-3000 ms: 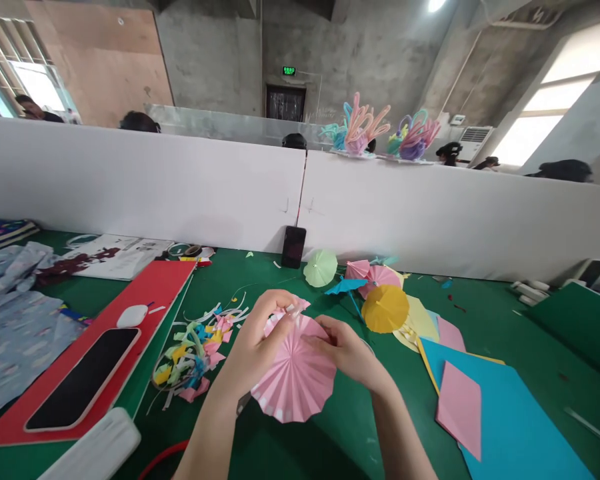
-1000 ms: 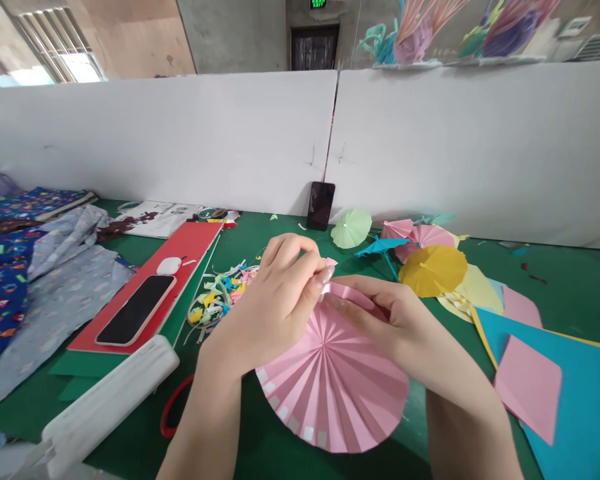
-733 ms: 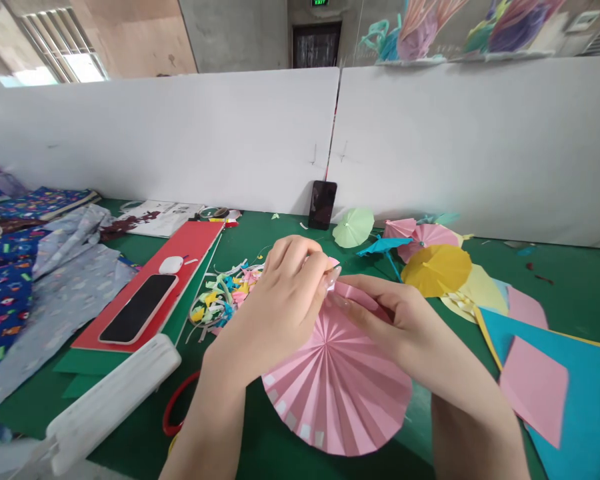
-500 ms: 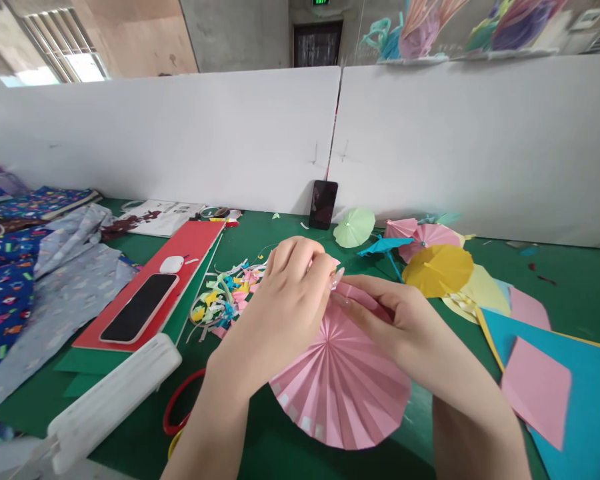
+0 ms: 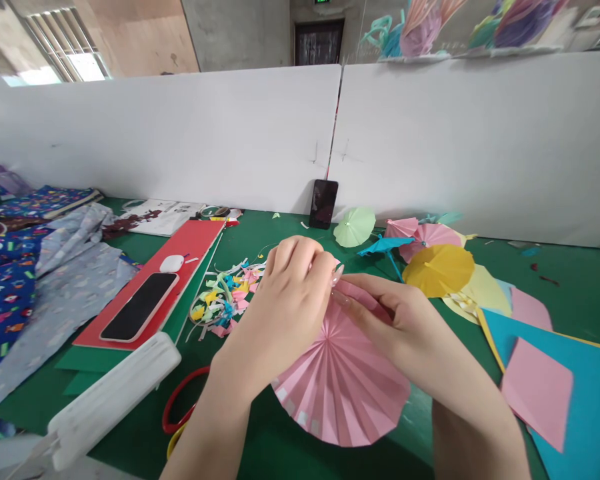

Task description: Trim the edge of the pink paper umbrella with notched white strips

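Note:
A round pink pleated paper fan (image 5: 347,393) lies tilted in front of me, its folds running out from the middle. My left hand (image 5: 293,293) is closed at its far edge, with the fingertips mostly hidden behind the knuckles. Facing it, my right hand (image 5: 380,310) pinches the same far edge between thumb and fingers. The fingertips of both hands nearly meet there. Small whitish patches show along the fan's lower left rim. Partly behind my left forearm are scissors with a red handle (image 5: 173,403).
Coloured paper scraps (image 5: 230,297) lie left of my hands. Further left are a phone (image 5: 140,307) on red card (image 5: 93,330) and a white power strip (image 5: 115,400). Small paper umbrellas (image 5: 437,270) and blue sheets (image 5: 590,373) are at right. A white partition (image 5: 205,140) stands behind.
Both hands stay at the fan's far edge with only slight finger movement. The fan's near rim has lifted or shifted very slightly.

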`<state>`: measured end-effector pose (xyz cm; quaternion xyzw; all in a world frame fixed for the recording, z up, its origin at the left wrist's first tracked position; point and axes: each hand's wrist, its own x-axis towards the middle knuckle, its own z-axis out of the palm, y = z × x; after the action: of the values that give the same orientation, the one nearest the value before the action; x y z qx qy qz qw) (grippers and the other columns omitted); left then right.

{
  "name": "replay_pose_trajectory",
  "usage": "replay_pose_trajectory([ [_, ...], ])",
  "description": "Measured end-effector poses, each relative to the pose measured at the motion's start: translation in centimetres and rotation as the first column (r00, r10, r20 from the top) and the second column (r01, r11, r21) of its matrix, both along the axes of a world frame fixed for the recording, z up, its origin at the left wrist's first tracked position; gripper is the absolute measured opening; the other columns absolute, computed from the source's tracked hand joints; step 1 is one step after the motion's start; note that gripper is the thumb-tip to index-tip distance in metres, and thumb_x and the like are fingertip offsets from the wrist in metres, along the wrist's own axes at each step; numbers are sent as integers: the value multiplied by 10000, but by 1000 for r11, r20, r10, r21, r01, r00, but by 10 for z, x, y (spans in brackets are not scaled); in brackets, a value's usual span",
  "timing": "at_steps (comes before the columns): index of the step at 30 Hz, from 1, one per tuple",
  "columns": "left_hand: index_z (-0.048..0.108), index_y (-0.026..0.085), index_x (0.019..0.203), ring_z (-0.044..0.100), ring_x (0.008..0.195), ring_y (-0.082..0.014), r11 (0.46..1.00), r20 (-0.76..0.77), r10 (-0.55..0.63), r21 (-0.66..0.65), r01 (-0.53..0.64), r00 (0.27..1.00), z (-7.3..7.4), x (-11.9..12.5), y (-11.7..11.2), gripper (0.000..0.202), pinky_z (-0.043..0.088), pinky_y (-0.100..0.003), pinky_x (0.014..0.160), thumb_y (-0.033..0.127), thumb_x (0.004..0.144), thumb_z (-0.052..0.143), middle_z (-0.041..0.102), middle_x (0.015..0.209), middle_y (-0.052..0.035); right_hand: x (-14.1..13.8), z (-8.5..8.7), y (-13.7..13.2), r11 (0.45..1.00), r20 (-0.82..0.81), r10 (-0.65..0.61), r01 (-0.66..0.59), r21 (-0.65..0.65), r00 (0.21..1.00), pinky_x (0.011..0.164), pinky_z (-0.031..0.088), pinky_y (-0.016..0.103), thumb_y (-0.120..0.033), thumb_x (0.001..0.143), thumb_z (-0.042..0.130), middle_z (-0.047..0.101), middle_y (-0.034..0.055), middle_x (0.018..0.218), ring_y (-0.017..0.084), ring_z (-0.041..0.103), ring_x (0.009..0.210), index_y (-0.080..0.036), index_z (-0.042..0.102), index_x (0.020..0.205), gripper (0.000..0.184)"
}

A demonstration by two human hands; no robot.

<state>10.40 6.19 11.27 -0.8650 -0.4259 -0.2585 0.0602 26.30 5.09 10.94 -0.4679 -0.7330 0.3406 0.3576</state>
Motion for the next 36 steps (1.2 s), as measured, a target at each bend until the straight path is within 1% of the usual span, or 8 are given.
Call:
replay_pose_trajectory([
  [9,429,167,908,405,948,-198,999,-40,33,17,-32,999,0,2,0,147,393,-363,830,39,909,356,451,973,-56,0,6,-4,998,53,-25,21,58,998,593,492,269,-206,906,460,634,22,706,206,623,762,-189,644,818,204],
  [14,436,153,908,397,952,-210,997,-86,69,34,-66,994,-3,6,2,120,386,-371,833,51,910,372,443,968,-64,-1,4,-4,997,85,-55,50,53,995,532,421,234,-201,901,461,603,6,693,156,555,666,-183,597,749,205],
  [17,437,150,913,399,950,-208,997,-66,65,35,-63,996,-5,8,4,102,387,-363,826,76,927,366,449,972,-66,-1,4,-4,997,81,-73,71,27,994,498,365,229,-227,913,452,596,2,723,130,480,617,-187,556,727,217],
  [20,426,154,909,407,949,-204,998,-15,54,40,-53,998,-5,9,6,109,387,-356,823,131,960,333,461,972,-65,0,8,-5,998,74,-65,66,-3,995,504,349,236,-236,923,444,562,-4,714,132,441,617,-193,549,737,219],
  [24,402,174,892,412,935,-193,998,70,43,33,-45,997,-4,9,6,136,389,-344,821,205,984,308,466,957,-58,3,15,-8,998,72,-27,32,-59,997,523,370,242,-254,926,448,535,-3,708,146,447,637,-201,554,746,216],
  [29,363,196,885,407,891,-189,995,182,57,68,-70,982,-5,6,9,149,400,-342,799,313,957,418,450,920,-44,3,20,-12,997,42,-37,39,-61,998,529,393,238,-308,922,470,568,-8,705,148,448,624,-220,620,818,203],
  [33,371,201,999,426,968,-187,999,346,46,-23,-41,937,-4,2,9,176,417,-329,846,299,925,498,461,999,-50,5,17,-13,998,0,-27,26,-54,1000,556,413,233,-313,927,471,611,-15,738,146,480,647,-256,661,998,211],
  [36,370,239,1136,451,1044,-172,990,483,14,-127,54,876,0,0,5,194,413,-318,901,311,963,417,493,1057,-40,7,14,-13,997,-8,-65,65,-40,998,508,382,223,-335,913,503,593,-20,706,130,461,605,-269,651,1035,203],
])
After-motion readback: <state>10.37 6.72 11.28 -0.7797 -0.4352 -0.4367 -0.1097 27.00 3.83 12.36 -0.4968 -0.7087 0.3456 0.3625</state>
